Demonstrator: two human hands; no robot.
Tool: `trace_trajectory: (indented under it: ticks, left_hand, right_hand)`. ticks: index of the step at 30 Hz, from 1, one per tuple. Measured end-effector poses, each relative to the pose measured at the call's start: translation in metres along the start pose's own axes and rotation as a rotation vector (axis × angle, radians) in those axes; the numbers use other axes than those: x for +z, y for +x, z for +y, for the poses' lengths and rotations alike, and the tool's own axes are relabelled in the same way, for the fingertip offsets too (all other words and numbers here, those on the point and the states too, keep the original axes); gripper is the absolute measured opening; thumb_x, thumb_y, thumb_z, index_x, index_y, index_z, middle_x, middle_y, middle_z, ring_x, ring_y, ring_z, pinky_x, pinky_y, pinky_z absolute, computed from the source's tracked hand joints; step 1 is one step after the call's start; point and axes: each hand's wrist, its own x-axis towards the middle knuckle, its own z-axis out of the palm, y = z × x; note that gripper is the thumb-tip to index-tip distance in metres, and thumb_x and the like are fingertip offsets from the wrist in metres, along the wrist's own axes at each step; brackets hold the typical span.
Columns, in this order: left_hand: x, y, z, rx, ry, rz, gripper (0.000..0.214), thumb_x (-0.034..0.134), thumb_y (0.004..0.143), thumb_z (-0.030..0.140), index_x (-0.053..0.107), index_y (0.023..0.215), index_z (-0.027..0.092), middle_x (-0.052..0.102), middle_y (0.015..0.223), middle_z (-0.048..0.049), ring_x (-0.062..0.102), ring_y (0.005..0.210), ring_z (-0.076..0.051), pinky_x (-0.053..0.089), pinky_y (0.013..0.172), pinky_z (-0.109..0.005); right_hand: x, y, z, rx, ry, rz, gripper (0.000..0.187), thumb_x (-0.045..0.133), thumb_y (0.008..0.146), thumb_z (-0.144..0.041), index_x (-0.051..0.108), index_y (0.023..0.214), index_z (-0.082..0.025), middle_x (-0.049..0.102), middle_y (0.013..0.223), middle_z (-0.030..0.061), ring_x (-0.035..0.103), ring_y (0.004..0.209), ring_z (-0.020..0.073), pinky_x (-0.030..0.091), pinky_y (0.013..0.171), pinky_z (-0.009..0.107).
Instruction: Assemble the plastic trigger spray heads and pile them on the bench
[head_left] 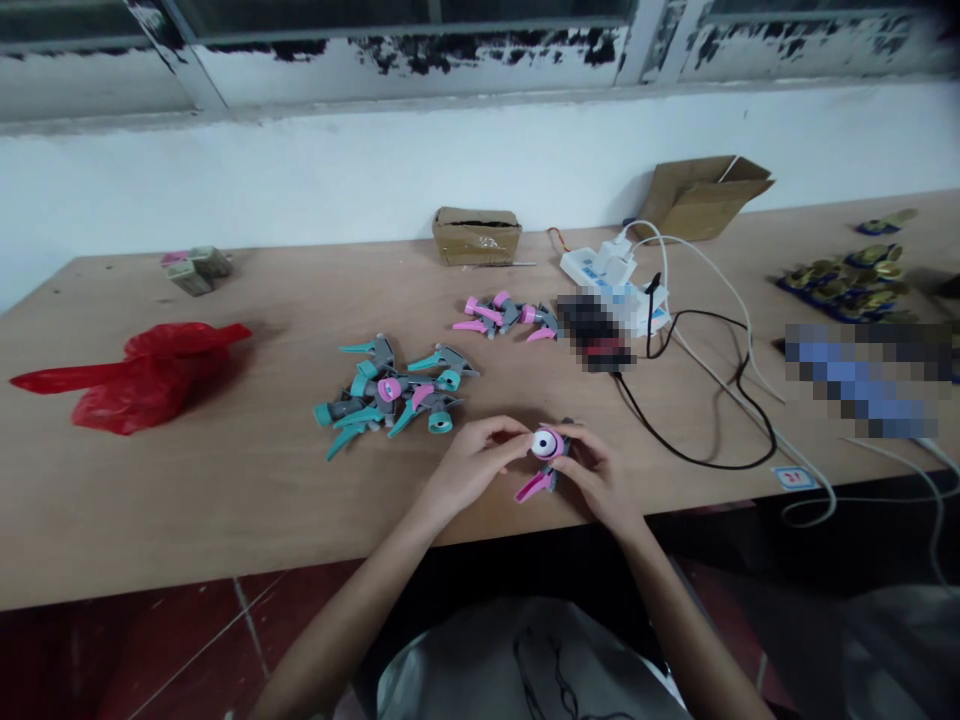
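Observation:
Near the table's front edge, a pink-and-grey trigger spray nozzle (553,452) is held with its white round face turned up toward me. My right hand (600,478) is closed around its right side, fingers behind and thumb in front. My left hand (484,458) has its thumb and fingertips pinched together at the left rim of the nozzle's round end; whether something small sits between them I cannot make out. The pink trigger hangs down toward the table edge. Left of my hands lies a pile of teal-and-grey spray nozzles (367,412), with a pink one among them.
Pink nozzles (491,315) lie farther back. A red plastic bag (157,375) is at left, near small blocks (196,270). Two cardboard boxes (480,240) stand by the wall. A power strip (585,270) and looping cables (701,465) occupy the right, with gold-and-blue parts (847,285) beyond.

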Motion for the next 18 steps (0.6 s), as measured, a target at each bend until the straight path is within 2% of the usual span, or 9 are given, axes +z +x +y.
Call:
trace_trajectory:
  ticks: [5, 8, 18]
  left_hand:
    - [0.007, -0.004, 0.004, 0.176, 0.222, 0.129, 0.017, 0.057, 0.082, 0.034, 0.063, 0.079, 0.019, 0.065, 0.078, 0.0004, 0.059, 0.073, -0.013, 0.043, 0.065, -0.023]
    - [0.01, -0.005, 0.006, 0.214, 0.28, 0.193, 0.014, 0.06, 0.081, 0.033, 0.063, 0.083, 0.02, 0.064, 0.081, 0.0008, 0.059, 0.076, -0.013, 0.043, 0.065, -0.023]
    - [0.003, -0.009, 0.014, 0.266, 0.41, 0.139, 0.01, 0.058, 0.083, 0.026, 0.067, 0.084, 0.021, 0.062, 0.082, 0.0004, 0.058, 0.07, -0.011, 0.044, 0.061, -0.023]
  right_hand:
    - [-0.001, 0.0, 0.001, -0.005, 0.03, -0.002, 0.028, 0.066, 0.076, -0.032, 0.064, 0.104, -0.03, 0.062, 0.101, 0.0033, 0.057, 0.094, 0.0185, 0.045, 0.085, 0.036]
    - [-0.001, 0.001, 0.001, -0.011, 0.042, -0.008, 0.028, 0.066, 0.076, -0.031, 0.063, 0.103, -0.032, 0.062, 0.1, 0.0019, 0.057, 0.094, 0.0178, 0.045, 0.085, 0.035]
    - [0.0, 0.002, -0.002, -0.042, 0.022, 0.0, 0.028, 0.068, 0.074, -0.034, 0.065, 0.102, -0.029, 0.059, 0.092, 0.0027, 0.055, 0.087, 0.0182, 0.045, 0.081, 0.036]
